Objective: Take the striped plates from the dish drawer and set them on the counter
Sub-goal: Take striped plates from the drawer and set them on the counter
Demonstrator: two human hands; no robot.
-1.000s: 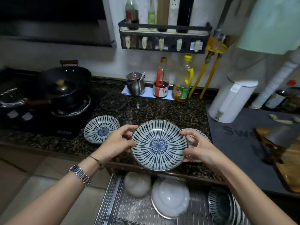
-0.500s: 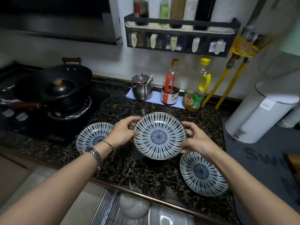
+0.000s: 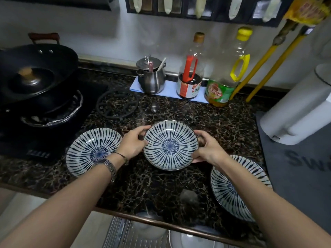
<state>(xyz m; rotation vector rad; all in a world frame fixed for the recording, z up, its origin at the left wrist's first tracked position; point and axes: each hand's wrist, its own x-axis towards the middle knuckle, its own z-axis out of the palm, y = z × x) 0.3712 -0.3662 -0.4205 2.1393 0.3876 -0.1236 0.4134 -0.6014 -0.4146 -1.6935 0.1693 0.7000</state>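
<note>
A blue-and-white striped plate is over the middle of the dark marble counter, low and nearly level. My left hand grips its left rim and my right hand grips its right rim. A second striped plate lies flat on the counter to the left, by the stove. A third striped plate lies on the counter to the right, partly hidden by my right forearm. The open dish drawer shows at the bottom edge with white dishes in its wire rack.
A black wok sits on the stove at left, a cast-iron trivet beside it. A steel pot, a soy sauce bottle and an oil bottle line the back wall. A white kettle stands on a grey mat at right.
Both hands carried the striped plate from above the drawer forward over the counter and lowered it between the two plates lying there. The view moved closer to the counter.
</note>
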